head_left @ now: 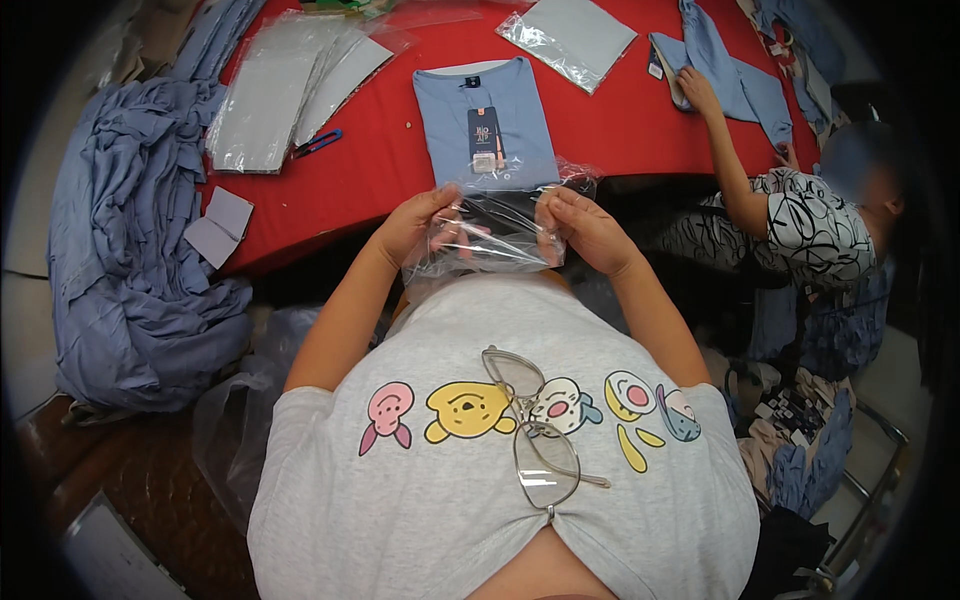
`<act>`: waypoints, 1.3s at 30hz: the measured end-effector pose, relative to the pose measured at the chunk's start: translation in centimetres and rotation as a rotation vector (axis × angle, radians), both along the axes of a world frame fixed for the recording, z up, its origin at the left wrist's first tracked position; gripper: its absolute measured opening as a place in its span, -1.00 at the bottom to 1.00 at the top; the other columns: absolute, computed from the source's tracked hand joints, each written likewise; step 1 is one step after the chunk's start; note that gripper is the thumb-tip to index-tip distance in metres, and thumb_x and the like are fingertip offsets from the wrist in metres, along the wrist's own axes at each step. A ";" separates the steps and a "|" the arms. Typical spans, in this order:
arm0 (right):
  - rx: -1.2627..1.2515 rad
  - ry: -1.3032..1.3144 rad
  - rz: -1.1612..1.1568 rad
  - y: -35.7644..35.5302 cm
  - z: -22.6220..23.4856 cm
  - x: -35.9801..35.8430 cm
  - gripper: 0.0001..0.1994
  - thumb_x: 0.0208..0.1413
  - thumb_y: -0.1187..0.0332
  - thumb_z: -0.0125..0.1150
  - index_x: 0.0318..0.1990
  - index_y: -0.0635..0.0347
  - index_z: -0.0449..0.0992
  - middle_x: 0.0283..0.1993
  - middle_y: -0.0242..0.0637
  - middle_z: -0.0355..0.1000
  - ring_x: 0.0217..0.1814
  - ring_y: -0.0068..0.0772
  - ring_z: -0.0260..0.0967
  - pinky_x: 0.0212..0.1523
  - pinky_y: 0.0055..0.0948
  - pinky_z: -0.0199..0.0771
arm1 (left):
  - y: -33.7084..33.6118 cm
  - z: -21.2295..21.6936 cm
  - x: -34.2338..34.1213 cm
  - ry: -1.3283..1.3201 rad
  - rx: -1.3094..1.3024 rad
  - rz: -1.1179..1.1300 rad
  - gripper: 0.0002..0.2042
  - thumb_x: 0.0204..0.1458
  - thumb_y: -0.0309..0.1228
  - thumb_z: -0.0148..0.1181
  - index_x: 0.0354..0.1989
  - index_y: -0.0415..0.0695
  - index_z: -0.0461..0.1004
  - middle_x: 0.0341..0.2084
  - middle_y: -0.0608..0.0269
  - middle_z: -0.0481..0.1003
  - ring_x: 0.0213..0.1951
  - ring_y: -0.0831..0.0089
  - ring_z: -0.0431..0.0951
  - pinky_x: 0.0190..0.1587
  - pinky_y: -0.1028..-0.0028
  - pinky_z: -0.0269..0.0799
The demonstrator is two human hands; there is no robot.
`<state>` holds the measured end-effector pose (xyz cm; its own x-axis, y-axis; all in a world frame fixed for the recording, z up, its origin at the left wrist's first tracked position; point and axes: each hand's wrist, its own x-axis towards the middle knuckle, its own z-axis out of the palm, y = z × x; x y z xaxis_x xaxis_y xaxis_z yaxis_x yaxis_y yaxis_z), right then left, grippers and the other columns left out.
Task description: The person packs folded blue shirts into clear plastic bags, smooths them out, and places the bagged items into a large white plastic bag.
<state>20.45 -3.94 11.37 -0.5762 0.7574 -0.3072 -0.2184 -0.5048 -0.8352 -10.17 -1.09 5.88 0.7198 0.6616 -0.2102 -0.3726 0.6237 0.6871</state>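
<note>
At the far left, a heap of blue garments [130, 260] is draped over the edge of the red table [390, 150], with a stack of grey card inserts in clear sleeves [275, 90] and blue-handled scissors [318, 143] lying beside it. Nearer the middle, a folded blue shirt [487, 120] with a hang tag is laid flat on the table, collar away from the person. Just in front of it, a clear plastic bag [490, 235] is held up between both hands, its long axis running left to right. The left hand [415, 222] is pinched on the bag's left upper edge, and the right hand [585, 230] is pinched on its right upper edge; both grips are pressed together on the film. The shirt lies straight beyond the bag, about equally near to either hand. Further right, another bagged insert [570, 38] is seen, and a co-worker's hand [697, 90] rests on blue cloth [735, 85].
</note>
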 end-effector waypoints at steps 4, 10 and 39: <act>0.165 -0.270 0.143 -0.2 0.8 0.4 -0.64 0.58 0.11 0.00 -0.24 0.15 0.50 -0.37 -0.42 0.44 -0.33 -0.50 0.42 -0.33 -0.49 0.33 | -0.3 0.4 -1.1 -0.132 -0.047 -0.006 -0.50 0.51 -0.03 -0.06 -0.56 0.06 0.32 -0.79 0.37 0.36 -0.50 0.31 0.65 0.42 0.06 0.39; 0.684 -0.751 0.302 -0.1 -0.7 2.5 -0.55 0.53 0.08 0.00 -0.34 0.12 0.65 -0.37 -0.37 0.56 -0.28 -0.27 0.39 0.04 -0.30 0.35 | 0.9 2.1 -1.6 0.359 0.348 -0.354 -0.61 0.30 -0.08 0.32 -0.49 -0.09 0.60 -0.67 0.40 0.52 -0.45 0.51 0.54 -0.07 0.38 0.49; 0.331 -0.639 -0.272 5.6 -9.1 6.1 -0.88 0.15 0.54 0.46 -0.18 0.29 0.64 -0.30 -0.38 0.61 -0.26 -0.57 0.57 -0.20 -0.49 0.58 | -3.7 -8.0 5.5 0.532 0.054 0.044 -0.62 0.33 -0.25 0.36 0.19 -0.22 0.61 0.01 0.26 0.65 0.04 0.51 0.63 0.21 0.49 0.46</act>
<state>26.54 1.70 2.32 -0.1437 0.9575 -0.2502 0.2768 -0.2038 -0.9391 -4.71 -4.82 -2.13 0.4943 0.7088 -0.5033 0.0106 0.5740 0.8188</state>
